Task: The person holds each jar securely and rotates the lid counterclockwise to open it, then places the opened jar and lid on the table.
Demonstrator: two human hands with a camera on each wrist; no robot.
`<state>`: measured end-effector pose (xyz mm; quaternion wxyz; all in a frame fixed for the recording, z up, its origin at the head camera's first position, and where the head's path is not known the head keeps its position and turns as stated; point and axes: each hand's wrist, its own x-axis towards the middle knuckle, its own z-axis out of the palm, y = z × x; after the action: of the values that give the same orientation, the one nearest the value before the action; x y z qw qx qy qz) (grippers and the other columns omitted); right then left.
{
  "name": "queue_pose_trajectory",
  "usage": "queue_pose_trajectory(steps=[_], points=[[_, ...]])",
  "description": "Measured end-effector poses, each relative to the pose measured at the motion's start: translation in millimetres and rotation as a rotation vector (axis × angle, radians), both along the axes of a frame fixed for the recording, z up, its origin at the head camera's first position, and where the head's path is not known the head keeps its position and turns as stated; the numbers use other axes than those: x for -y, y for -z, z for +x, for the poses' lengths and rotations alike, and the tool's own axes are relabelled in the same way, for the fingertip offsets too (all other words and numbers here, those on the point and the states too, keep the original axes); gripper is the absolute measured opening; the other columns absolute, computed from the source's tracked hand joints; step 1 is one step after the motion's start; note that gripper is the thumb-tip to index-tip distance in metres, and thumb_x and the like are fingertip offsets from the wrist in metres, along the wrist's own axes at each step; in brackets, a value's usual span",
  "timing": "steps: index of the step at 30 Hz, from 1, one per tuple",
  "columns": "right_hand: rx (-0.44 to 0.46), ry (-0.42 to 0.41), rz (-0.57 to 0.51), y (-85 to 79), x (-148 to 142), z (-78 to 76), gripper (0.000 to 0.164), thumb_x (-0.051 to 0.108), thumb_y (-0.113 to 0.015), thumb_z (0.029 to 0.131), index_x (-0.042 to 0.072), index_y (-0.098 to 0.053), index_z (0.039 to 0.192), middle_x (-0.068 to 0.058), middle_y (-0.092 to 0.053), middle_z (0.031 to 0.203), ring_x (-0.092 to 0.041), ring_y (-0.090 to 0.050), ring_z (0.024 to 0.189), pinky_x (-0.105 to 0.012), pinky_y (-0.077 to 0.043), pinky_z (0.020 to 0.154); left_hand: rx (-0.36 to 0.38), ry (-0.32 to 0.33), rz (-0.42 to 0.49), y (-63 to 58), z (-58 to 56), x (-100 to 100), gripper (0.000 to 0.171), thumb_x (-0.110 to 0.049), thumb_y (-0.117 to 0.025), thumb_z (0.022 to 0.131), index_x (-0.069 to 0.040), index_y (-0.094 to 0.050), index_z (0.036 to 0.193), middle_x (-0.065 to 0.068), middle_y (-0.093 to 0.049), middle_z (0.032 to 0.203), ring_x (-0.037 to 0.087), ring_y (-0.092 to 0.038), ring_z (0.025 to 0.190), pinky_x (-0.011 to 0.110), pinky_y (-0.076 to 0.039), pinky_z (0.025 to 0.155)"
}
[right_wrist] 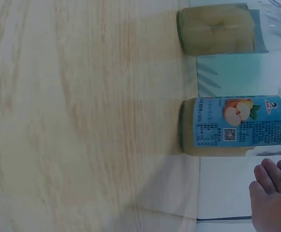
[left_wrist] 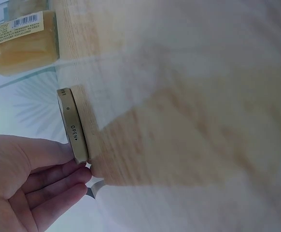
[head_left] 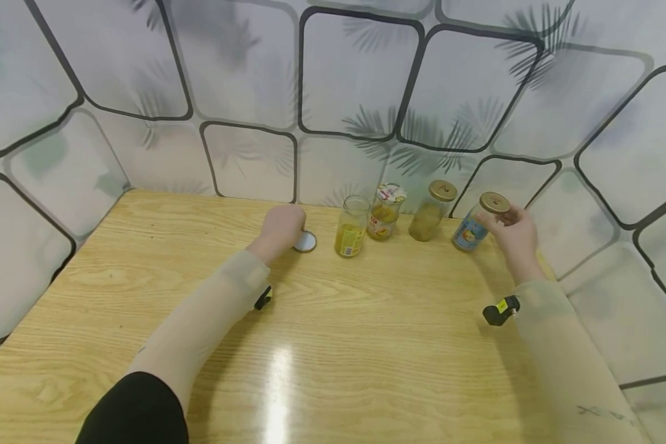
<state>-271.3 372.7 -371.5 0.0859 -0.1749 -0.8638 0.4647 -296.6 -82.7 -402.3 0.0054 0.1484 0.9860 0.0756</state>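
Observation:
My left hand [head_left: 279, 232] pinches the edge of a gold jar lid [left_wrist: 74, 124] at the table surface. In the head view the lid's white inner face is up. Just right of it stands a lidless glass jar [head_left: 349, 237] with yellow contents and a yellow label. At the far right, my right hand [head_left: 515, 236] holds the upper part of a blue-labelled fruit jar [right_wrist: 239, 121] with a gold lid [head_left: 494, 202]. The thumb crosses the jar's near side in the head view. Several fingertips [right_wrist: 268, 169] show close beside the label in the right wrist view.
Between the lidless jar and the blue-labelled one stand a jar with a patterned white lid [head_left: 383, 213] and a gold-lidded jar [head_left: 428, 213]. All are near the back of the wooden table [head_left: 333, 345], before a patterned wall covering [head_left: 355, 80].

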Motion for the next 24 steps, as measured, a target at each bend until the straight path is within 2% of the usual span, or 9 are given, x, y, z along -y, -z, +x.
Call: queue_pose_trajectory(steps=[3, 5, 11, 18, 24], points=[[0.018, -0.024, 0.003, 4.7, 0.3, 0.5, 0.087, 0.05, -0.074, 0.096, 0.005, -0.038, 0.161, -0.008, -0.051, 0.155, -0.026, -0.044, 0.143, -0.04, -0.04, 0.121, 0.007, -0.004, 0.0, 0.1, -0.2, -0.1, 0.052, 0.004, -0.062, 0.096, -0.016, -0.04, 0.053, 0.0, -0.048, 0.06, 0.016, -0.039, 0.063, 0.028, -0.037, 0.056], [0.028, -0.036, 0.013, 7.7, 0.8, 0.4, 0.087, 0.051, -0.074, 0.096, 0.003, -0.038, 0.16, -0.016, -0.046, 0.161, -0.029, -0.043, 0.144, -0.044, -0.039, 0.123, 0.014, -0.008, 0.003, 0.2, -0.4, -0.3, 0.053, 0.003, -0.061, 0.096, -0.016, -0.039, 0.053, -0.001, -0.046, 0.059, 0.016, -0.038, 0.062, 0.028, -0.036, 0.056], [0.065, -0.038, 0.066, 15.8, 3.5, 0.2, 0.089, 0.056, -0.074, 0.095, 0.001, -0.042, 0.157, -0.017, -0.047, 0.158, -0.028, -0.045, 0.136, -0.045, -0.043, 0.116, 0.02, -0.013, 0.002, 1.6, -1.1, -0.2, 0.053, 0.004, -0.061, 0.095, -0.016, -0.037, 0.052, -0.002, -0.045, 0.057, 0.016, -0.039, 0.061, 0.028, -0.037, 0.056], [0.09, -0.089, 0.074, 20.9, 9.0, 0.6, 0.091, 0.053, -0.071, 0.098, -0.002, -0.034, 0.161, -0.025, -0.039, 0.167, -0.043, -0.041, 0.149, -0.058, -0.037, 0.124, 0.02, -0.019, -0.01, 2.4, -2.1, -0.1, 0.051, 0.003, -0.063, 0.094, -0.016, -0.042, 0.052, -0.001, -0.054, 0.061, 0.016, -0.043, 0.063, 0.029, -0.042, 0.058], [0.095, -0.09, 0.038, 25.7, 14.8, -2.1, 0.094, 0.046, -0.071, 0.099, -0.003, -0.026, 0.164, -0.027, -0.033, 0.168, -0.045, -0.038, 0.152, -0.055, -0.036, 0.126, 0.031, -0.022, -0.015, 2.6, -3.0, -0.6, 0.047, 0.0, -0.066, 0.096, -0.015, -0.049, 0.054, 0.001, -0.061, 0.066, 0.016, -0.046, 0.064, 0.029, -0.046, 0.06]])
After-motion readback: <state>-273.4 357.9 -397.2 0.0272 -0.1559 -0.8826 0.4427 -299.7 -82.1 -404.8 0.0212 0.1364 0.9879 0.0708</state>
